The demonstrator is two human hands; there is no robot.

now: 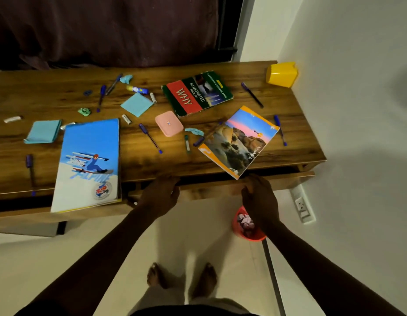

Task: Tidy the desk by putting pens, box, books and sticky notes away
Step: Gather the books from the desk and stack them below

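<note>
Two hands grip the wooden desk's front drawer edge (211,190), everything still scattered above.
Left hand (161,195) and right hand (259,197) curl on it; the landscape-cover notebook (239,142) lies diagonally, overhanging just beyond the right.

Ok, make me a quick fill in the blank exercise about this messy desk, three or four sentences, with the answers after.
1. The cup at the desk's far right corner is coloured ____.
2. The small pink box lies between the snowboarder book and the ____ notebook.
3. The largest word on the red and green book is ____.
4. Both hands, left hand and right hand, rest on the ____ front under the desktop.

Answers: yellow; landscape; WHY; drawer
</note>
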